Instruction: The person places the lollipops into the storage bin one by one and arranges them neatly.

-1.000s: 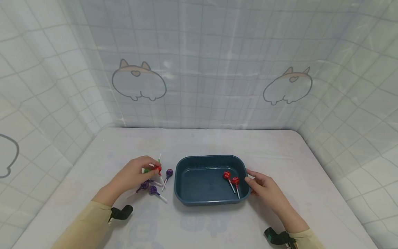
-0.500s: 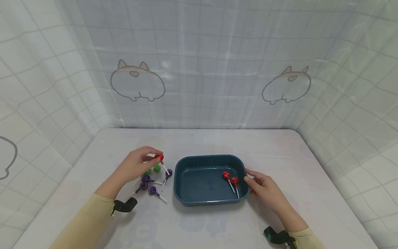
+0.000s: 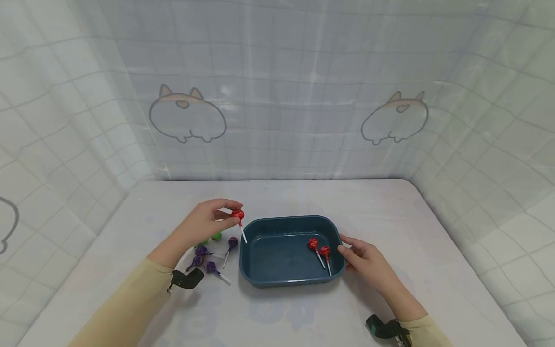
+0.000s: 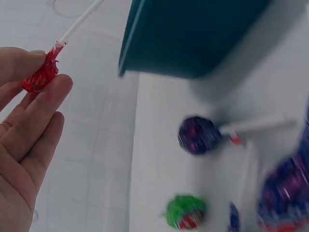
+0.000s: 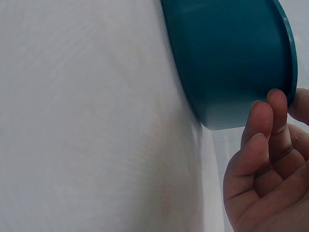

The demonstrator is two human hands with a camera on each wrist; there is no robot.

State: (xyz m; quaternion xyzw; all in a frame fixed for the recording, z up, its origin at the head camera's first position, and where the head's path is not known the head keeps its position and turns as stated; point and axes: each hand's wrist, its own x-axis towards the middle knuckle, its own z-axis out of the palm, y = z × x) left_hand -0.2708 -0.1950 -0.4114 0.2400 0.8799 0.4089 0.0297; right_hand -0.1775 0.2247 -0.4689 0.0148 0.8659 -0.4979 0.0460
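Between thumb and fingers, my left hand [image 3: 212, 219] pinches a red-wrapped lollipop [image 4: 42, 75] by its head. Its white stick points down over the left rim of a dark teal plastic tub [image 3: 277, 282] in the head view. At the tub's right end, my right hand [image 3: 368, 262] holds the rim, thumb on top and fingers [image 5: 260, 116] against the outer wall. Inside the tub, two red lollipops [image 3: 313, 244] lie side by side near the right wall. Under and beside the left hand are several purple lollipops [image 3: 210, 266] and some green ones [image 4: 186, 211].
The tub stands on a white table [image 3: 277, 318]. A tile-patterned curtain [image 3: 277, 96] with cartoon animal outlines surrounds the back and sides. Black camera mounts [image 3: 187, 279] sit on both wrists.
My left hand has lifted the red lollipop from the pile and carried it right, to the tub's left rim. The right hand has stayed at the tub's right end.
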